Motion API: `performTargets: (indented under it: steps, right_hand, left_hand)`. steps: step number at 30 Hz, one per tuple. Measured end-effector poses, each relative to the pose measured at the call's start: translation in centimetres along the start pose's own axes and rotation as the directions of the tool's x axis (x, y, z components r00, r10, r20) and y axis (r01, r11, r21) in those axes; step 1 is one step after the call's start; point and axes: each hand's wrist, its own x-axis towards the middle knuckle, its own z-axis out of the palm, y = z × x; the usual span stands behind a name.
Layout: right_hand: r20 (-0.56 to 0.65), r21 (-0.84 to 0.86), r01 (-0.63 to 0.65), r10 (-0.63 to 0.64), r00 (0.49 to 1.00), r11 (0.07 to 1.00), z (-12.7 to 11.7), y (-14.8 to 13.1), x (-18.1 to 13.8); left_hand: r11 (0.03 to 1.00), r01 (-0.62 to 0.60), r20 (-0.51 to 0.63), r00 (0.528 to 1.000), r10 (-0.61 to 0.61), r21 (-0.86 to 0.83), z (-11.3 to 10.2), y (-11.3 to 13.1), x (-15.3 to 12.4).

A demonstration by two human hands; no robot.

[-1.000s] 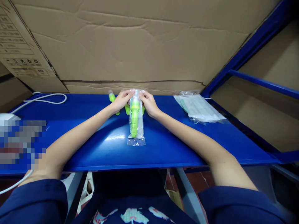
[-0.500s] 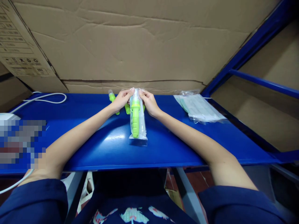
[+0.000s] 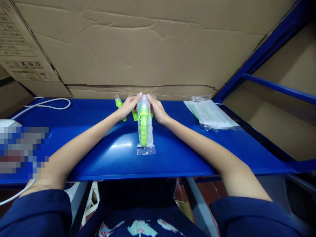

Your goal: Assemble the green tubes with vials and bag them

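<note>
A clear plastic bag (image 3: 145, 131) with a green tube-shaped item (image 3: 143, 126) inside lies lengthwise on the blue table (image 3: 98, 154), its far end lifted. My left hand (image 3: 127, 107) pinches the bag's top end from the left. My right hand (image 3: 157, 109) pinches the same end from the right. Both hands are closed on the bag. More green items (image 3: 118, 104) lie behind my hands, partly hidden.
A stack of clear flat bags (image 3: 211, 115) lies at the right of the table. A white cable (image 3: 46, 104) and a white device (image 3: 8, 124) sit at the left. Cardboard (image 3: 148, 49) walls the back. A blue frame rail (image 3: 278, 87) runs on the right.
The bag's near end has shifted slightly on the table, and the green item has slid a little inside it. Both hands stay at the bag's top end.
</note>
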Motion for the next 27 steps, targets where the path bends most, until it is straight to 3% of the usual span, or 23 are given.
performTargets:
  steps: [5, 11, 16, 19, 22, 24, 27]
  right_hand:
    - [-0.031, -0.081, 0.088, -0.091, 0.995, 0.993, -0.2, -0.4, 0.0]
    - [-0.112, -0.055, 0.142, -0.147, 0.983, 0.988, -1.7, -1.0, 1.5]
    - [-0.275, -0.124, 0.109, -0.140, 0.951, 0.986, -6.1, 0.2, 4.3]
    - [-0.441, -0.220, 0.070, -0.163, 0.882, 0.973, -9.1, 1.3, 5.5]
    - [-0.592, -0.261, -0.057, -0.113, 0.798, 0.964, -11.7, 2.4, 5.9]
    - [-0.641, -0.270, -0.127, -0.080, 0.763, 0.954, -13.3, 3.0, 5.8]
    - [-0.629, -0.279, -0.172, -0.044, 0.776, 0.945, -15.1, 3.8, 5.3]
  left_hand:
    - [0.997, -0.051, 0.028, 0.998, 0.049, 0.065, -0.1, 0.2, 0.0]
    - [0.997, 0.083, 0.007, 0.997, -0.083, -0.010, -0.4, 0.2, 0.3]
    - [0.993, 0.113, -0.019, 0.993, -0.114, -0.040, -0.8, -0.1, 0.7]
    - [0.993, 0.107, -0.018, 0.994, -0.108, -0.040, -0.9, -0.3, 0.9]
    - [0.994, 0.103, -0.008, 0.995, -0.104, -0.044, -0.8, -0.5, 0.9]
    - [0.994, 0.098, -0.005, 0.995, -0.099, -0.040, -0.8, -0.6, 0.9]
    - [0.996, 0.087, 0.002, 0.996, -0.087, -0.025, -0.8, -0.8, 0.9]
